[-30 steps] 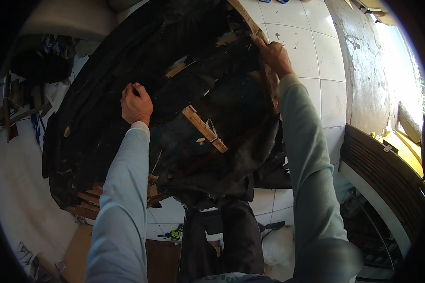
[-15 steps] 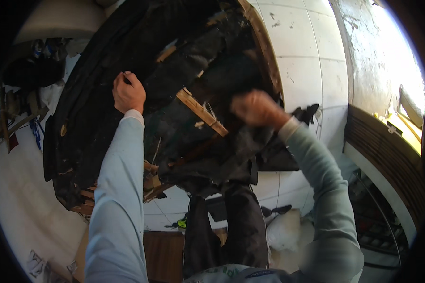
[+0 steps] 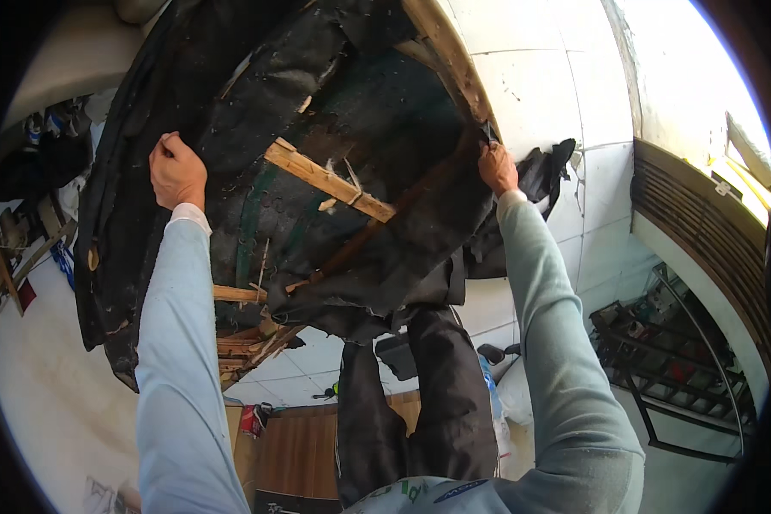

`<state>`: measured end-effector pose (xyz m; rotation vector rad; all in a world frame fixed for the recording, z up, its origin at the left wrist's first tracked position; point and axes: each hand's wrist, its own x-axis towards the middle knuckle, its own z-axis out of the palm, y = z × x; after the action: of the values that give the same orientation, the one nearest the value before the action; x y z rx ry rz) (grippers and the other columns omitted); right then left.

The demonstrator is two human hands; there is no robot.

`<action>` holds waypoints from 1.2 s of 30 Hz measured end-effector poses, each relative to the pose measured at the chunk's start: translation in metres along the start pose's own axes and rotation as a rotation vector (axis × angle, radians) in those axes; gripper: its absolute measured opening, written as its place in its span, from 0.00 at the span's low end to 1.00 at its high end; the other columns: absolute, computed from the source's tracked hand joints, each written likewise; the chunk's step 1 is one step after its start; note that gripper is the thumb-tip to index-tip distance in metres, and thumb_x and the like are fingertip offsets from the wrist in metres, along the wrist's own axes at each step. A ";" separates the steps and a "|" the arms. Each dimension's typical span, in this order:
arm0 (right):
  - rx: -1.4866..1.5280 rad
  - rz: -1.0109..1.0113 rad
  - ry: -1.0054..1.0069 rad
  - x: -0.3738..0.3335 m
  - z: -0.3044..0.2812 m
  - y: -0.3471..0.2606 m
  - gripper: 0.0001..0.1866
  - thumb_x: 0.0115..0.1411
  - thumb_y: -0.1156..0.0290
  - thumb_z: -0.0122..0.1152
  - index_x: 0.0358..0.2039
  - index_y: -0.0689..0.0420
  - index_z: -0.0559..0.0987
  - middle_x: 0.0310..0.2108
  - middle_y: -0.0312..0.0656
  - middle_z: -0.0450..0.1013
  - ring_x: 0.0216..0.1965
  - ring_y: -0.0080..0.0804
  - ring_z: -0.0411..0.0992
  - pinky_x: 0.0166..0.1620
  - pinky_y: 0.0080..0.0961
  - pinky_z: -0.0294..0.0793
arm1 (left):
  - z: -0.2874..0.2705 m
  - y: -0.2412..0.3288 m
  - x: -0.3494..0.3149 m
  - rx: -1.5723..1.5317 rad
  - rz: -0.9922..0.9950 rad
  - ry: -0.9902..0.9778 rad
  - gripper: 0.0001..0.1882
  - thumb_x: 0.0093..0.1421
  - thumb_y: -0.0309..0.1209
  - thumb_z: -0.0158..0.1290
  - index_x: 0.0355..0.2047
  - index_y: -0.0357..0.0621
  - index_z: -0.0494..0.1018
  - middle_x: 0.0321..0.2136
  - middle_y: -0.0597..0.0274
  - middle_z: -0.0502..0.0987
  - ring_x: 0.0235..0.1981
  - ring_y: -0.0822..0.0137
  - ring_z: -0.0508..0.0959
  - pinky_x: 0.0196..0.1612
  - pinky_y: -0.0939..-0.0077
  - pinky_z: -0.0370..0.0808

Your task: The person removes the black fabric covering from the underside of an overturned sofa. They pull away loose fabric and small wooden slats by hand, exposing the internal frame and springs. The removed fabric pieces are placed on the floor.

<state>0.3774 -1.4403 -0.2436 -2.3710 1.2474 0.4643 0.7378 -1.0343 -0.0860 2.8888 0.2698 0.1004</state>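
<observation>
A worn furniture frame lies before me, its wooden rail [image 3: 467, 81] running along the right side. Torn black fabric [image 3: 313, 60] covers much of it, folded thickly at the left. My left hand [image 3: 177, 174] is closed in a fist on the fabric at the left. At the right rail, my right hand [image 3: 498, 169] is closed around something narrow and dark whose kind I cannot make out; fabric lies beside it. Between the hands, a splintered wooden slat [image 3: 330, 182] rests at a slant over the dark inside, apart from both.
Broken wood pieces [image 3: 248, 343] show at the frame's lower left. A black cloth heap [image 3: 531, 193] lies on white floor tiles [image 3: 522, 86] to the right. Beyond are a brown slatted panel [image 3: 702, 214] and a dark metal rack [image 3: 660, 343]. Clutter [image 3: 47, 163] stands at the left.
My left hand has moved left, and the fabric is drawn aside, baring more of the inside. The right hand, blurred before, has moved to the right rail. The slat appears farther left.
</observation>
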 end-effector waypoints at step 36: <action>0.264 0.022 0.212 0.009 0.038 0.047 0.23 0.61 0.53 0.73 0.47 0.58 0.82 0.52 0.51 0.78 0.57 0.54 0.74 0.59 0.46 0.73 | 0.000 -0.010 0.000 0.040 -0.015 0.033 0.29 0.72 0.53 0.36 0.46 0.64 0.88 0.54 0.65 0.84 0.55 0.48 0.82 0.54 0.52 0.77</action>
<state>0.3395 -1.4508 -0.2897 -2.2252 1.3361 0.0491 0.7358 -1.0252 -0.0885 2.9264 0.3025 0.1419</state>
